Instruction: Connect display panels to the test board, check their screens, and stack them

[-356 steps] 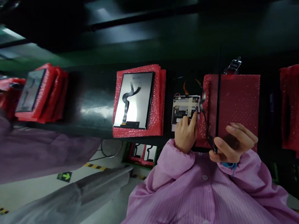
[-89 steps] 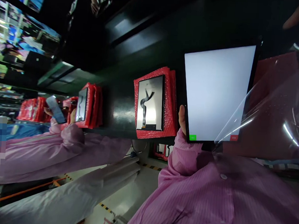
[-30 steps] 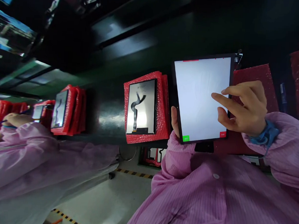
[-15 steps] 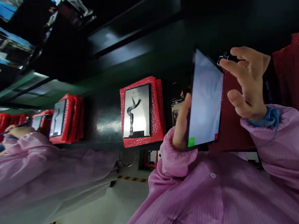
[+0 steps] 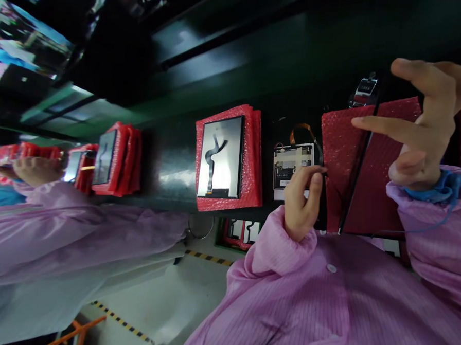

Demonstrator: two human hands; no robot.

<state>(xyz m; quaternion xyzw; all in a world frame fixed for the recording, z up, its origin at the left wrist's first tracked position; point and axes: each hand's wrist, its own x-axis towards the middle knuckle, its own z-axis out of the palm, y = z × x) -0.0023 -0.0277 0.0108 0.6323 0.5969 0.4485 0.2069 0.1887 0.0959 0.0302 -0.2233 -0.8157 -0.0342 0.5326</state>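
Left hand [image 5: 302, 202] at lower right corner of flat white-edged circuit-board unit [image 5: 293, 163] on glossy dark counter [image 5: 169, 159]; fingertips by black ribbon cable [image 5: 319, 152], whether grip holds it cannot be told. Right of unit, thin black panel [image 5: 357, 166], seen edge-on over red bubble-wrap sheet [image 5: 338, 142]. Farther right of unit, right hand [image 5: 430, 116] (blue band [image 5: 432, 188] at wrist), grip loose, fingers spread. Left of unit, silver rectangular display [image 5: 227, 157] atop red bubble-wrap stack [image 5: 252, 173].

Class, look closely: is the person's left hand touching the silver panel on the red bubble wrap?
Apart: the head view shows red wrap and dark bench between the left hand and the silver panel.
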